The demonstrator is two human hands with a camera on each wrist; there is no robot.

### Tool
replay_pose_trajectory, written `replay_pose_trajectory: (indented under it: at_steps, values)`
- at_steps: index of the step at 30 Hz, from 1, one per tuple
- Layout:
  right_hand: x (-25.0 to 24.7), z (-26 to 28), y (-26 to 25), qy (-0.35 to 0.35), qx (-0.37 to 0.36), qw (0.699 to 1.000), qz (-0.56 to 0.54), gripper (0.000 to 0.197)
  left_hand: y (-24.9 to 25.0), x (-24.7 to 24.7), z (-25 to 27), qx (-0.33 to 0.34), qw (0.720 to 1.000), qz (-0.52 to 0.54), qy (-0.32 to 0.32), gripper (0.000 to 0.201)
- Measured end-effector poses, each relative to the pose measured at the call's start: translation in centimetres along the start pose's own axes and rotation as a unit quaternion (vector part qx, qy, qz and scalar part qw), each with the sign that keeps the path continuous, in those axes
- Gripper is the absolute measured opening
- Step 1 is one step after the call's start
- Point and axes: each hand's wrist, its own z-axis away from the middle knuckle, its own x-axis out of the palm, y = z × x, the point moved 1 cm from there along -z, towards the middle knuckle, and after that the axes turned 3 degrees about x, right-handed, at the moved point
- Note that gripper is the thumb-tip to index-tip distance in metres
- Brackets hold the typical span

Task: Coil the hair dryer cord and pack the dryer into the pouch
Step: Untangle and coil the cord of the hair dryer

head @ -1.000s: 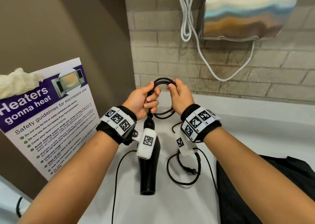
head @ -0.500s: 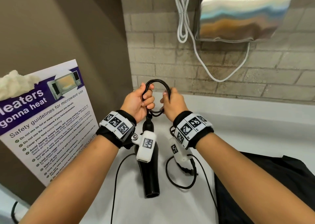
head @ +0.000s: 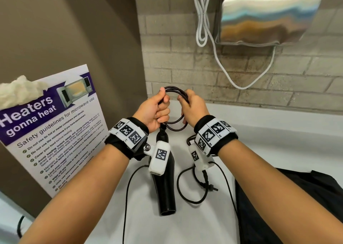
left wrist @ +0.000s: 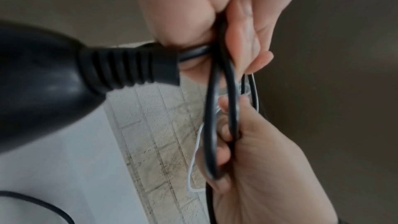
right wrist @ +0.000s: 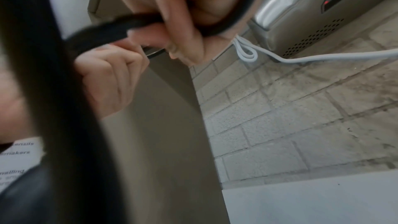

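Note:
A black hair dryer (head: 166,186) hangs from its cord, nozzle toward me, just above the white counter (head: 194,225). Its ribbed strain relief (left wrist: 129,67) meets my left hand. Several loops of black cord (head: 174,93) are held up between both hands. My left hand (head: 157,110) grips the coil's left side (left wrist: 221,43). My right hand (head: 191,108) grips the right side, fingers curled round the strands (right wrist: 142,21). Loose cord (head: 189,191) ending in the plug (head: 211,187) trails on the counter below my right wrist. The black pouch (head: 289,206) lies at the lower right.
A microwave safety poster (head: 48,132) leans on the brown wall at the left. A steel hand dryer (head: 267,15) with a white cable (head: 202,20) hangs on the brick wall behind. A thin black wire (head: 128,197) runs down the counter from the wrist camera.
Both hands stay on the coil and have drawn closer together. The hanging dryer and the trailing plug have shifted slightly on the counter.

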Motion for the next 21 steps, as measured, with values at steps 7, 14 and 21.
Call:
replay_pose_trajectory:
  at_steps: [7, 14, 21]
  values:
    - [0.3, 1.3, 1.2, -0.042, 0.100, 0.989, 0.100, 0.032, -0.4, 0.3, -0.2, 0.038, 0.998, 0.039, 0.013, 0.045]
    - [0.9, 1.7, 0.7, -0.092, 0.177, 0.970, -0.139, 0.019, -0.7, 0.2, -0.2, 0.063, 0.996, 0.057, 0.013, 0.044]
    - [0.5, 1.3, 0.5, -0.039, 0.110, 0.980, -0.163, 0.027, -0.6, -0.3, -0.4, 0.107, 0.992, -0.021, 0.065, 0.018]
